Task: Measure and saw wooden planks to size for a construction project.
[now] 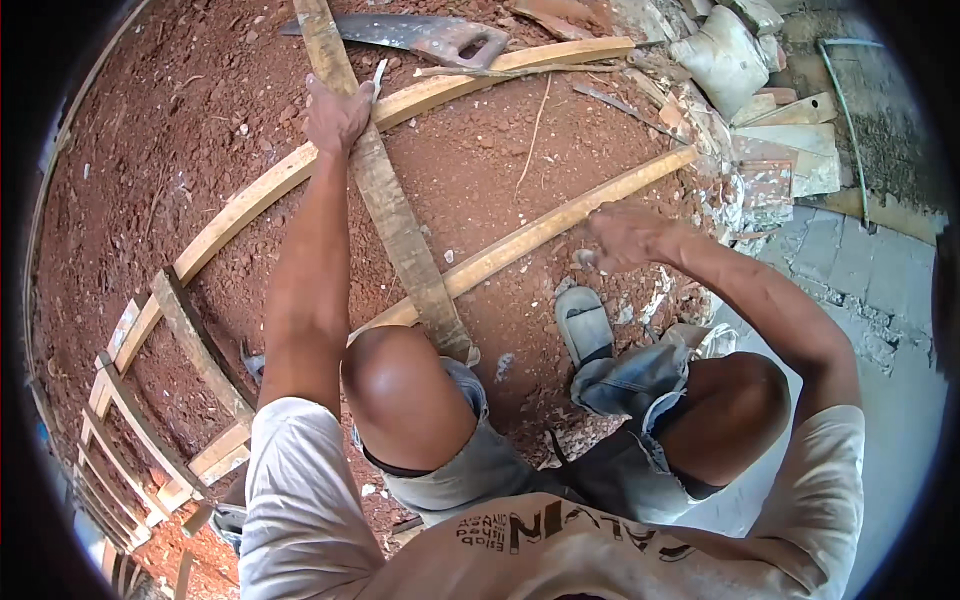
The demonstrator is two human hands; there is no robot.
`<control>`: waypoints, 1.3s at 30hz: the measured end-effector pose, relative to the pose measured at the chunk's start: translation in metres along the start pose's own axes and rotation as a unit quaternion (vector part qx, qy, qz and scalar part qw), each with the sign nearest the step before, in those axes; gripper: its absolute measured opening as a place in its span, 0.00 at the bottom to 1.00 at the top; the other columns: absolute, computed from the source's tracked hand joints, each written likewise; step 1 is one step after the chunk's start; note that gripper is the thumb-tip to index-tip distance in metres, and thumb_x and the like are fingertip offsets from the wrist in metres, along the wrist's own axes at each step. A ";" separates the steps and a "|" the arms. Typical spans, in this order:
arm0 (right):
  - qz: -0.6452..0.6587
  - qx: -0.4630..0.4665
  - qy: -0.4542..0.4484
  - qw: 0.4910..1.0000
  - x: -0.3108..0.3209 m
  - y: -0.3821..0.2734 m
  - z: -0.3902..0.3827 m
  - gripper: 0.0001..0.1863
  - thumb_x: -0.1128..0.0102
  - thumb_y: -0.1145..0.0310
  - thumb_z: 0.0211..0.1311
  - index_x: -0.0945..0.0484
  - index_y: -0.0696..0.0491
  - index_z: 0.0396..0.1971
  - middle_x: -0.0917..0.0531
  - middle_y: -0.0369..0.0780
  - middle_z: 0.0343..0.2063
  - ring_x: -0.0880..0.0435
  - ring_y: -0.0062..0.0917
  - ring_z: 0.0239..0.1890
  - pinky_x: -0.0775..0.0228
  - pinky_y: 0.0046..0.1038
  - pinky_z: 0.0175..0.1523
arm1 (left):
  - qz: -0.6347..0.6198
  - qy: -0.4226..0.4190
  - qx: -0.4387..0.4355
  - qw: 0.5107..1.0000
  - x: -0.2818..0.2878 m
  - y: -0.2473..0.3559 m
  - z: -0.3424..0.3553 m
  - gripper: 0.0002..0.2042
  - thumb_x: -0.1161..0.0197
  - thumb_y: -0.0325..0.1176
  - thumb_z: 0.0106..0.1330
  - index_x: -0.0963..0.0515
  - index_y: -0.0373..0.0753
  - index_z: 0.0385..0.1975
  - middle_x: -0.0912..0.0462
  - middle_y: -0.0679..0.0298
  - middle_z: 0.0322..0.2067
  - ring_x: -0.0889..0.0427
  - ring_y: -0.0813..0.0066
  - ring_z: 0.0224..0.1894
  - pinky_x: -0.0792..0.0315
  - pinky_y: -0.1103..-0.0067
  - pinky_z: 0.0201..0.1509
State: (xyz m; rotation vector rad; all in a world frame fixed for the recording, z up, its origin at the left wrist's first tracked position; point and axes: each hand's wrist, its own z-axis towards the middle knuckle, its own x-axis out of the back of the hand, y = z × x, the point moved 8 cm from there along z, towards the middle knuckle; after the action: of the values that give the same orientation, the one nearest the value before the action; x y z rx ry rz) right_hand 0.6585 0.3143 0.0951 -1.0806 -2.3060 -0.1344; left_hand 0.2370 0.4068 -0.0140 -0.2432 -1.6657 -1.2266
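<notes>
A weathered cross board (395, 205) lies across two pale wooden rails on red soil. My left hand (338, 115) is closed over this board where it crosses the far rail (262, 195). A thin whitish strip (379, 78) sticks up beside that hand; its kind is unclear. My right hand (628, 238) is just on the near side of the near rail (560, 218), close to its right end. Motion blurs its fingers, and whether it touches the rail or holds anything cannot be made out.
A handsaw (415, 38) lies beyond the far rail. More crosspieces (200, 345) span the rails at left, like a ladder. Broken tiles (795, 150) and a whitish sack (722, 60) are piled at upper right. A grey block surface (850, 280) is at right. My sandalled foot (584, 325) is below the near rail.
</notes>
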 end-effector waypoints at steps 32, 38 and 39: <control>0.483 -0.159 0.259 0.821 -0.183 -0.203 0.075 0.43 0.27 0.50 0.58 0.37 0.58 0.66 0.20 0.61 0.52 0.17 0.56 0.53 0.25 0.52 0.58 | -0.124 -0.044 -0.111 0.985 0.055 -0.003 -0.039 0.28 0.31 0.48 0.67 0.22 0.35 0.60 0.15 0.45 0.53 0.16 0.51 0.58 0.25 0.59 0.61; 0.437 -0.158 0.306 0.831 -0.168 -0.199 0.072 0.38 0.27 0.50 0.58 0.34 0.56 0.60 0.14 0.58 0.44 0.13 0.54 0.48 0.22 0.49 0.56 | -0.088 -0.083 -0.062 0.991 0.089 -0.063 -0.099 0.38 0.31 0.51 0.65 0.29 0.21 0.63 0.19 0.37 0.56 0.15 0.51 0.54 0.23 0.66 0.60; 0.438 -0.164 0.297 0.833 -0.170 -0.199 0.070 0.39 0.28 0.49 0.58 0.35 0.56 0.62 0.16 0.60 0.45 0.15 0.56 0.50 0.24 0.51 0.57 | -0.128 -0.070 -0.034 0.989 0.099 -0.078 -0.129 0.36 0.32 0.49 0.68 0.29 0.23 0.64 0.17 0.42 0.56 0.14 0.55 0.53 0.22 0.69 0.59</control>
State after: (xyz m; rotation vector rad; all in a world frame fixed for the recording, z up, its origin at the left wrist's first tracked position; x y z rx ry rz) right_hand 0.5660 0.0907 -0.0256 -1.8474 -1.1054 -0.4349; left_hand 0.2162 0.2300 0.0148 -0.1628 -1.8207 -1.4886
